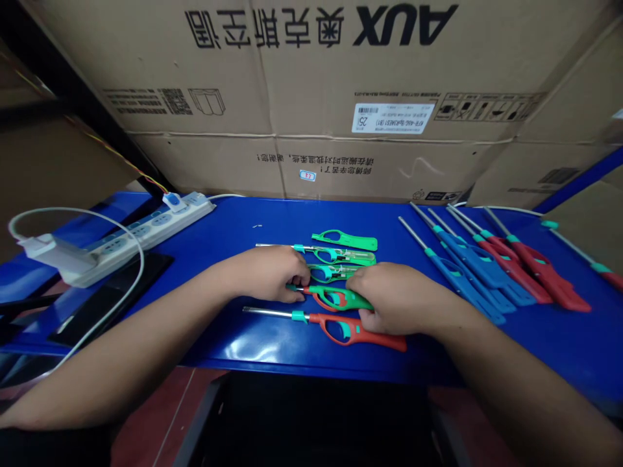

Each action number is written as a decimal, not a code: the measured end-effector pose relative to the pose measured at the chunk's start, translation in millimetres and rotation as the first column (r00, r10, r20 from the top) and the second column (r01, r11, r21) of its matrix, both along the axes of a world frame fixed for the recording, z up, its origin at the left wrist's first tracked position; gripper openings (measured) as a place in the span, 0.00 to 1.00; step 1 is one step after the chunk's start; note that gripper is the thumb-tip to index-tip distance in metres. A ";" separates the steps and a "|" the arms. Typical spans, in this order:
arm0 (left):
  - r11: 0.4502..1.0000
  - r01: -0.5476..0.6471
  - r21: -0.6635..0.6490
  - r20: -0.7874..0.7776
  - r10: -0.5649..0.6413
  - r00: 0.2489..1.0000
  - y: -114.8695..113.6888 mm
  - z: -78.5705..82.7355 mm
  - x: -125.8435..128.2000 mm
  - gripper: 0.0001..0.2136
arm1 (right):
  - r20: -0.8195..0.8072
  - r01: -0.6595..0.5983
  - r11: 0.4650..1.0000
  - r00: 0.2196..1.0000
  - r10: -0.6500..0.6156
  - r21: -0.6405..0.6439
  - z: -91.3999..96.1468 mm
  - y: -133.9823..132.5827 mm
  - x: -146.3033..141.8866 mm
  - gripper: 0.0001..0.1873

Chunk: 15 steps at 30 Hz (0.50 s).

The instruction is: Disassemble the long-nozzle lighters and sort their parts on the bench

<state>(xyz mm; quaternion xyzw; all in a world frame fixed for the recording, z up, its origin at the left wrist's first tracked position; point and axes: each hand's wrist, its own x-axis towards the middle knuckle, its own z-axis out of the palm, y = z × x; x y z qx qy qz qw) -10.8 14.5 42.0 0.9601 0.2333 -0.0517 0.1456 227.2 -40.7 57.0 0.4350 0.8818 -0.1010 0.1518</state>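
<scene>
Fingers of the left hand (270, 271) pinch the teal-collared front of a long green-and-red plastic lighter (354, 300), its handle gripped by the right hand (392, 295), over the glossy blue tabletop (272, 220), between a long red plastic lighter (372, 336) and open-sided green one

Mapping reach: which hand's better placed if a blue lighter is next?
Right, probably: the right hand, on the green-and-red lighter, is nearer the blue lighters on that side. The left hand, at that lighter's other end, is farther off.

Held lighter (354, 299) partly hidden; rightmost lighter (601, 268) cropped
</scene>
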 end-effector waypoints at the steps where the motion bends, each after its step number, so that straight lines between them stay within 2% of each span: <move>1: 1.000 -0.012 0.022 -0.002 0.012 1.000 -0.5 -1.1 0.8 0.04 | 0.027 0.007 1.000 1.000 -0.007 0.003 0.8 -0.6 -2.3 0.10; 5: 0.993 -0.105 0.043 -0.020 0.106 0.994 -2.1 -3.9 5.0 0.04 | 0.106 -0.003 1.000 0.994 0.000 0.027 3.5 -1.0 -11.5 0.09; 9: 0.991 -0.130 0.003 -0.015 0.130 0.991 -0.7 -5.1 5.7 0.05 | 0.182 -0.053 0.998 0.982 0.048 0.023 4.6 1.5 -20.5 0.09; 15: 0.992 -0.124 -0.004 0.021 0.124 0.992 -0.6 -6.1 3.4 0.05 | 0.209 -0.044 0.998 0.977 0.053 -0.049 8.9 7.7 -26.2 0.19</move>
